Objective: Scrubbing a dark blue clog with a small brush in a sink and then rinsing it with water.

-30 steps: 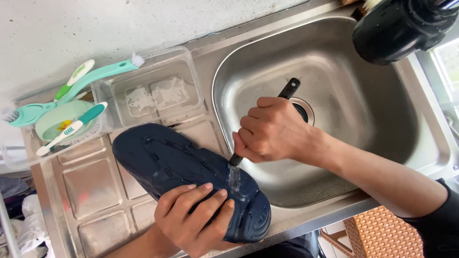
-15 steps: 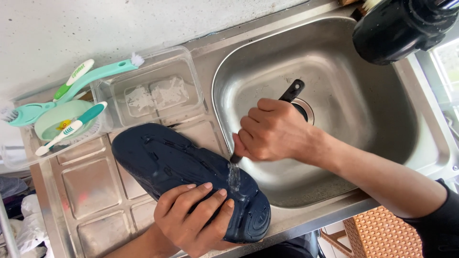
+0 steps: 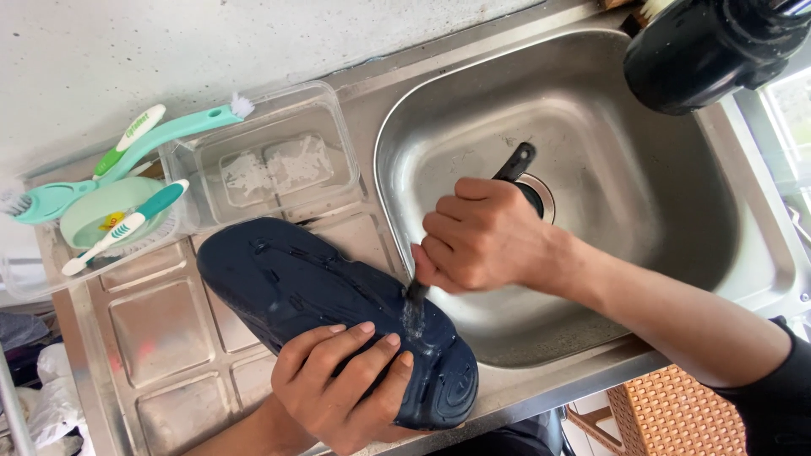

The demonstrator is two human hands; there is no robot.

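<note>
A dark blue slipper [image 3: 304, 287] lies sole up across the steel drainboard [image 3: 160, 329], its heel reaching the sink's edge. My left hand [image 3: 338, 384] grips the slipper near the heel, fingers over the sole. My right hand [image 3: 481, 236] is closed around a black-handled brush [image 3: 517, 160]. The bristle end [image 3: 414, 308] presses on the wet sole just above my left fingertips.
The steel sink basin [image 3: 608, 152] holds a drain behind my right hand. A clear plastic container [image 3: 270, 160] stands beside a pale green bowl [image 3: 106, 211] with toothbrushes [image 3: 127, 224] and a teal brush [image 3: 169, 135]. A black object [image 3: 710, 51] hangs at top right. A woven stool [image 3: 676, 414] stands below.
My right hand shifted the brush slightly up and back down along the sole near the heel. The left hand and slipper stayed still.
</note>
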